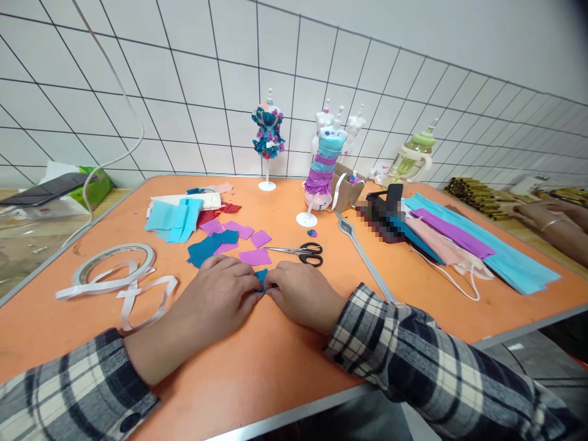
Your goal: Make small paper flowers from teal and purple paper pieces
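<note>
Between my fingertips is a small piece of dark teal crepe paper point(261, 275), mostly covered by the fingers. My left hand point(220, 291) pinches it from the left, while my right hand point(301, 294) pinches it from the right; both rest low over the orange table point(257, 380). Just beyond them lie cut purple paper pieces point(255, 256) and teal paper pieces point(204, 249). Black-handled scissors point(310, 252) lie beyond my right hand, blades pointing left. A roll of white double-sided tape point(114, 263) sits left of my left hand, with loose strips curling beside it.
At the back stand a mini dress form in teal ruffles point(268, 131) and another in blue and purple point(324, 165). Light blue paper point(177, 219) lies left; long paper strips point(459, 239) lie right. Behind are a green-lidded bottle point(416, 156) and, far right, another person's hand point(542, 214).
</note>
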Demonstrator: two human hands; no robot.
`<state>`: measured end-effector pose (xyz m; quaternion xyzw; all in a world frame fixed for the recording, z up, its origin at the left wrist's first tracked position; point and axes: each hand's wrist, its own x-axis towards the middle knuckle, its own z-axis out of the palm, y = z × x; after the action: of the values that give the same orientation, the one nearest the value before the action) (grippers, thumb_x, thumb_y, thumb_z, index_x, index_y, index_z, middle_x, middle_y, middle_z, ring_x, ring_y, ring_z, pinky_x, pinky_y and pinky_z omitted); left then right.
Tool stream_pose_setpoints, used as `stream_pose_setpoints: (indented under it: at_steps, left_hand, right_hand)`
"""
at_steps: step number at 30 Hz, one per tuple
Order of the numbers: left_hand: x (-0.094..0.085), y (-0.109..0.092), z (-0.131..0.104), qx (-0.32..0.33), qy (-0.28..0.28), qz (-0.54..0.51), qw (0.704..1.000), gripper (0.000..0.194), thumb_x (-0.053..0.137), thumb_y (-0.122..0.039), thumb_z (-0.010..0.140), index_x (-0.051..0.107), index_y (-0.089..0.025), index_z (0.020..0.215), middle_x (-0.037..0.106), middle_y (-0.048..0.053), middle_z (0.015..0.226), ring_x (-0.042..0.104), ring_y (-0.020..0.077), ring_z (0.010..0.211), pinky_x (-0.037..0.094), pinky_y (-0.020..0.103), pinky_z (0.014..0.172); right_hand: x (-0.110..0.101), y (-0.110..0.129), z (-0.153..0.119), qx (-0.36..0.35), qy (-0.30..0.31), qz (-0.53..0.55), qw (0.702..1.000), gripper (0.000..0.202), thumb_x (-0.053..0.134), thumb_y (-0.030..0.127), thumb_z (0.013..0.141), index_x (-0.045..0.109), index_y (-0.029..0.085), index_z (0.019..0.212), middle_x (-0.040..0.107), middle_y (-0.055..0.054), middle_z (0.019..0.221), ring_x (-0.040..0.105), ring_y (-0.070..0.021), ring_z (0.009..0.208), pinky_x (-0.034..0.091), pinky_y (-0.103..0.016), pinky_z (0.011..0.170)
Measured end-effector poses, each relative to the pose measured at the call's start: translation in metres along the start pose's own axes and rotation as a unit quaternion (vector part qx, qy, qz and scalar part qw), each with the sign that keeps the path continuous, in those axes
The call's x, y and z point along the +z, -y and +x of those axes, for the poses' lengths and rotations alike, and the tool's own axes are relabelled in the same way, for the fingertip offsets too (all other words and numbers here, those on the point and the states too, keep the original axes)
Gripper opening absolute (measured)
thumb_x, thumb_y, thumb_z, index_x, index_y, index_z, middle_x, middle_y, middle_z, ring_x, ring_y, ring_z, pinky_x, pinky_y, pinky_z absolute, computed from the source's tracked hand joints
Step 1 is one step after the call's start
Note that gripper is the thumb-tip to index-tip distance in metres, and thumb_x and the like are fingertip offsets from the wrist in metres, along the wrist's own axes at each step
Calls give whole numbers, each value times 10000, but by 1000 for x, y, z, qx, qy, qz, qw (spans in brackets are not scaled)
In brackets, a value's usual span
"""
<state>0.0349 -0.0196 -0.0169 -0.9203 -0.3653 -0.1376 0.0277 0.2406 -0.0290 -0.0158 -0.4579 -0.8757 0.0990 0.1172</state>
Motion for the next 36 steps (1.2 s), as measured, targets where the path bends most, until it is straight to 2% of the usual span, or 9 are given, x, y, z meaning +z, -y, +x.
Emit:
stream_pose_setpoints:
  at_steps: [3,9,15,20,25,29,32,36]
  left_hand:
    - [-1,-1,0,1,0,3,1000,221,560,-291,976,750,-246,874,754,22,856,678,262,917,381,471,895]
    - [-1,0,0,-12,3,8,1000,194,570,-308,963,748,-239,925,768,32,884,673,277,947,383,484,910]
    - [-1,-1,1,-11,5,5,1000,241,536,-289,971,760,-250,892,763,22,865,681,253,908,380,482,928]
    - [-2,-2,1,-14,5,2,1000,232,543,-283,956,747,-255,850,750,16,856,676,252,913,362,501,979]
    - [-2,-2,0,-22,-3,-6,1000,188,560,-293,944,745,-256,943,770,28,927,679,274,975,362,513,1002]
    - [-1,-2,1,-26,14,-3,1000,230,546,-314,958,754,-250,886,747,30,879,675,272,938,370,523,1002]
    - [-1,-1,1,-25,13,-2,1000,251,533,-322,971,770,-259,918,748,31,888,676,276,950,369,535,1008]
    - [-1,-2,1,-23,9,-2,1000,248,533,-300,966,771,-262,906,751,28,891,679,277,963,358,550,1031]
  right_hand:
    - [-1,1,-1,4,2,1,1000,182,560,239,989,734,223,1041,739,-35,971,662,-196,875,374,-291,668]
    - [-4,3,0,2,22,-26,999,242,514,251,1014,751,212,986,730,-53,942,655,-194,837,356,-289,643]
    - [-1,1,0,3,4,-4,1000,211,531,228,991,740,202,1010,736,-45,930,650,-192,825,345,-296,637]
    - [-1,2,0,5,17,-13,1000,234,525,241,1004,754,196,991,728,-62,945,644,-194,823,373,-296,664]
    - [-2,1,1,-3,14,-16,1000,282,494,255,1032,767,186,1010,733,-79,990,651,-194,860,398,-297,703]
    - [0,1,0,4,9,-20,1000,279,491,279,1036,757,196,1029,749,-65,940,662,-201,843,381,-300,670]
    - [1,0,0,7,2,-16,1000,235,524,264,1014,740,194,1072,761,-59,964,674,-205,870,383,-299,671]
    - [1,0,0,-6,9,-29,1000,279,484,264,1031,753,189,1017,747,-68,968,670,-207,859,385,-309,672]
